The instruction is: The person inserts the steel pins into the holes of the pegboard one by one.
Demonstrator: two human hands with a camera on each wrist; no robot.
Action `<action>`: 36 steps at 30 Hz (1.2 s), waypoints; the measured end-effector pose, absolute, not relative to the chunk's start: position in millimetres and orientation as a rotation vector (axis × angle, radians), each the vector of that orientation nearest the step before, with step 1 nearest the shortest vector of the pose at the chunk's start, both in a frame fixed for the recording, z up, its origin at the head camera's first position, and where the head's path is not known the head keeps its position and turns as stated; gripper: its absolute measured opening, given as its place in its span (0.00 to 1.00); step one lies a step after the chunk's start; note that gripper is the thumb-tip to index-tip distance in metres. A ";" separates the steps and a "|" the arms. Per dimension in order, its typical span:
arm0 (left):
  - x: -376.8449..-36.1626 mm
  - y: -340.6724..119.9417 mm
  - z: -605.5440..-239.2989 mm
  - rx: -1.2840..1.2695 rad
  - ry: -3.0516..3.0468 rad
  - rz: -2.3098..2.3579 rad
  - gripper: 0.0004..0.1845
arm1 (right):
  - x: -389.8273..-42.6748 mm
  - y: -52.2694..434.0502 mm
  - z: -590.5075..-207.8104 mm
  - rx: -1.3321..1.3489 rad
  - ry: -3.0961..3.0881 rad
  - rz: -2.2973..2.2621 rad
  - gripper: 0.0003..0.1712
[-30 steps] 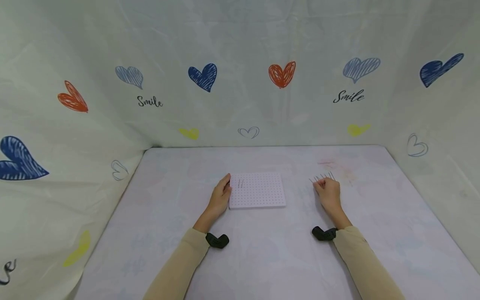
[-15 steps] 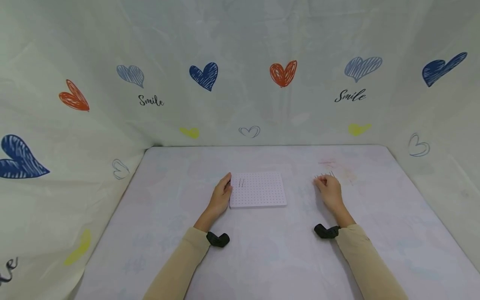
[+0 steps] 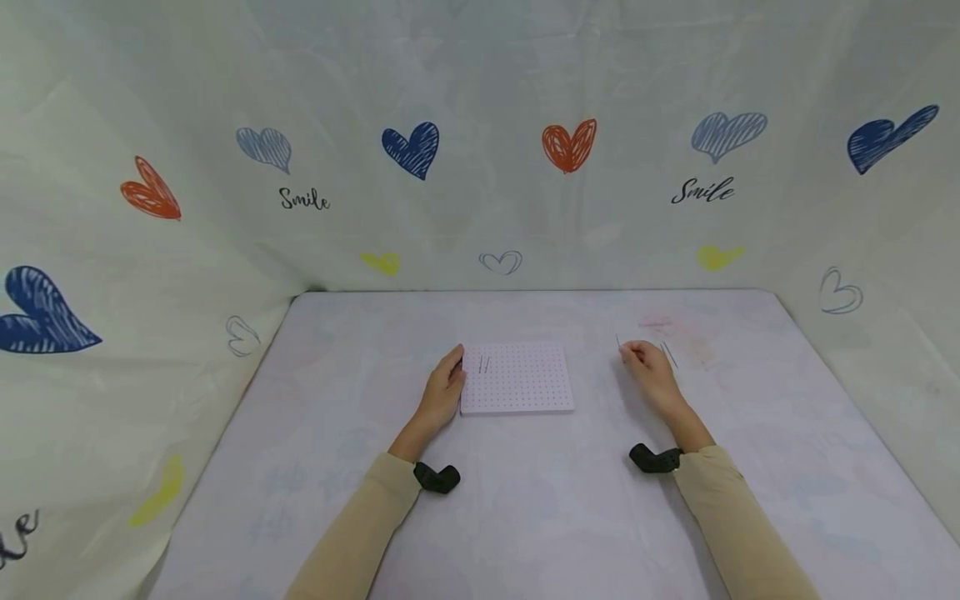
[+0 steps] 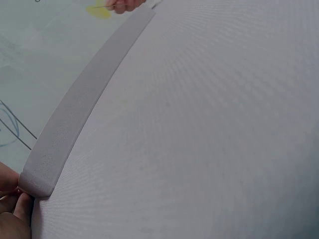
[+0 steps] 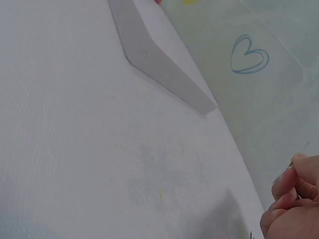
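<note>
Right hand point(image 3: 649, 367) has shifted slightly forward since the earlier frames, pinching one thin pin point(image 3: 618, 342); further pins point(image 3: 670, 355) show just beside it. Left hand point(image 3: 442, 392) grips the left edge of the white perforated board point(image 3: 517, 383) on the table point(image 3: 547, 508); two upright pins point(image 3: 481, 365) stand in it.

Materials and finishes, as they look: the board point(image 3: 525, 387) appears to be plastic, smooth and matt over its dotted top, with fine speckling on its side wall. The pin point(image 5: 305, 145) in the right fingers point(image 5: 282, 189) is thin metal with a bright sheen; the pair of pins point(image 4: 17, 119) on the board looks like metal of a duller grey. The counter point(image 3: 525, 500) has a matt surface with a fine, woven-looking grain. The backdrop point(image 3: 480, 75) is smooth sheeting, faintly glossy along its creases. The sleeves point(image 3: 352, 533) are matt, wrinkled cloth; the wrist devices point(image 3: 437, 478), plastic-looking.
</note>
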State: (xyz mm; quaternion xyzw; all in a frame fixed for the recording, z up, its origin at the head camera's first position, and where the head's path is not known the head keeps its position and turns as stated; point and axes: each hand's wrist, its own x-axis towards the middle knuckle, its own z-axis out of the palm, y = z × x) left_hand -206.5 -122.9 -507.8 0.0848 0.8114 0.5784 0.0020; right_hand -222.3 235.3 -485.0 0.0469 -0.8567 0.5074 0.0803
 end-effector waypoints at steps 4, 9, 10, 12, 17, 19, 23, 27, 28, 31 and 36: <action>-206.3 -123.7 -508.9 0.261 2.546 1.811 0.27 | -221.0 229.5 -480.9 0.187 -2.552 1.615 0.14; -206.2 -124.5 -509.8 0.263 2.537 1.814 0.27 | -210.7 214.9 -460.4 0.243 -2.515 1.664 0.14; -206.2 -124.6 -509.7 0.261 2.536 1.813 0.27 | -208.3 211.8 -455.6 0.253 -2.512 1.666 0.14; -206.2 -124.6 -509.6 0.262 2.533 1.814 0.27 | -204.4 206.6 -447.9 0.265 -2.512 1.672 0.14; -206.1 -125.1 -509.4 0.258 2.531 1.816 0.27 | -202.7 200.1 -442.5 0.295 -2.502 1.689 0.13; -206.5 -125.4 -509.7 0.255 2.533 1.814 0.27 | -203.4 198.4 -442.7 0.311 -2.489 1.696 0.12; -206.8 -125.6 -509.3 0.247 2.531 1.810 0.27 | -204.6 192.7 -441.8 0.334 -2.476 1.693 0.09; -206.2 -125.5 -508.4 0.245 2.531 1.804 0.27 | -204.8 184.5 -438.8 0.369 -2.476 1.693 0.07; -206.4 -125.6 -508.4 0.242 2.529 1.802 0.27 | -205.1 182.4 -438.2 0.384 -2.473 1.695 0.06; -207.1 -125.8 -508.1 0.241 2.512 1.814 0.27 | -206.0 175.6 -436.8 0.427 -2.464 1.694 0.05; -207.6 -125.9 -505.9 0.275 2.492 1.845 0.27 | -208.1 163.7 -435.7 0.459 -2.465 1.650 0.03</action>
